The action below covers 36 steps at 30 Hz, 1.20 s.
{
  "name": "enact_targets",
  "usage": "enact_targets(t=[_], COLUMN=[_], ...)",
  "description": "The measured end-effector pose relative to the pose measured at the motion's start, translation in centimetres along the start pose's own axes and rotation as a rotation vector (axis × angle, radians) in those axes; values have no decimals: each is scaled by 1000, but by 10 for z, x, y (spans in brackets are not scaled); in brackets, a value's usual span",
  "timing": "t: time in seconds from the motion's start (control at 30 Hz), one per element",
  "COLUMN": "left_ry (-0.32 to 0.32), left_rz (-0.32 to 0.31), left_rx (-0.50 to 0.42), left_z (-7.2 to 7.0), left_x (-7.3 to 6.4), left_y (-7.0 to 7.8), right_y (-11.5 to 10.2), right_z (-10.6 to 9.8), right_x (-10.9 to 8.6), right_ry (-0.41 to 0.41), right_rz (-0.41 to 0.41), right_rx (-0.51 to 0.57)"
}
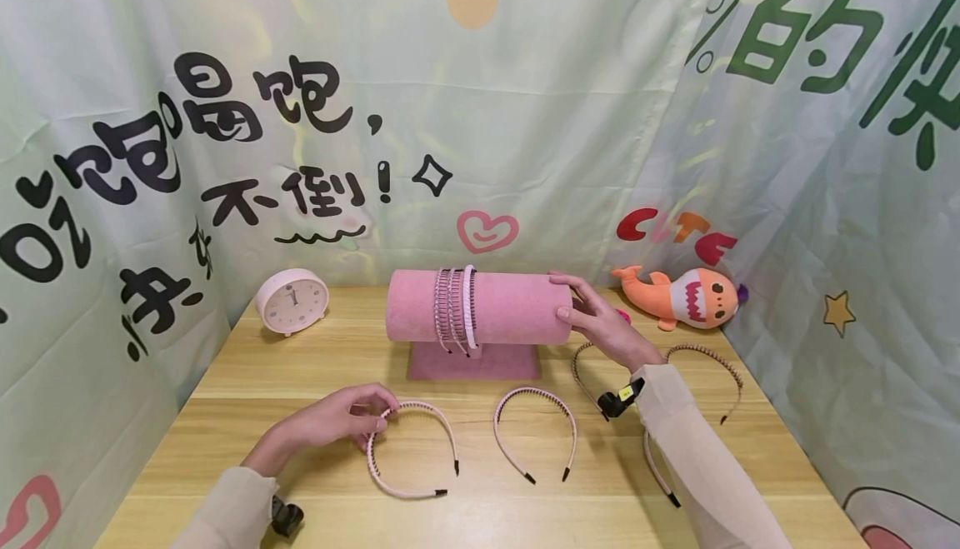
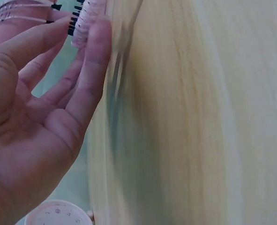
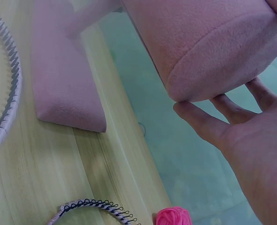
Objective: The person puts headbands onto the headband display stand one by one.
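Observation:
A pink plush headband stand point(image 1: 517, 307), a horizontal roll on a flat base point(image 3: 63, 84), stands at the back middle of the table. Several braided headbands point(image 1: 453, 311) hang round its left half. My right hand point(image 1: 606, 326) holds the roll's right end, thumb in front and fingers spread about the rim. At the front left, my left hand point(image 1: 337, 420) pinches a pale pink headband point(image 1: 397, 493) by its curved side, with its black tips pointing right. Black comb teeth show along that band's inner edge in the left wrist view. Another pink headband point(image 1: 535, 391) lies in the middle.
More headbands point(image 1: 738, 374) lie at the right, partly hidden by my right arm. A round pink clock point(image 1: 292, 303) stands back left, and an orange plush shark point(image 1: 678, 299) back right. A bright pink ball-like thing point(image 3: 174, 216) sits near the back edge. Printed curtains point(image 1: 570, 182) enclose the table.

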<state>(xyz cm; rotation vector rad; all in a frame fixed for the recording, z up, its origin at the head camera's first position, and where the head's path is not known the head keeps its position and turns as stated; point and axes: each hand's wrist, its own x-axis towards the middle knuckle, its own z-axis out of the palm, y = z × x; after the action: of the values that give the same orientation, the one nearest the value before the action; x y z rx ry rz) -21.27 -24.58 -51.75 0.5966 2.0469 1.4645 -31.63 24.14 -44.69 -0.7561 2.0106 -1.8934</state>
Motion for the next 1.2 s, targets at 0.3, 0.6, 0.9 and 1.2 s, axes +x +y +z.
enact_targets(t=[0.3, 0.6, 0.9, 1.2], left_ry=[40, 105, 159, 269], left_rz=[4, 14, 12, -12], left_rx=[-10, 13, -43, -10], left_z=[-9, -28, -47, -63], left_x=[-11, -26, -42, -57], left_y=[1, 10, 18, 31], right_y=[0, 0, -2, -1], right_z=[0, 0, 1, 1], right_x=[0, -1, -1, -1], right_ry=[2, -2, -2, -5], right_rz=[1, 2, 0, 0], right_rx=[5, 5, 8, 6])
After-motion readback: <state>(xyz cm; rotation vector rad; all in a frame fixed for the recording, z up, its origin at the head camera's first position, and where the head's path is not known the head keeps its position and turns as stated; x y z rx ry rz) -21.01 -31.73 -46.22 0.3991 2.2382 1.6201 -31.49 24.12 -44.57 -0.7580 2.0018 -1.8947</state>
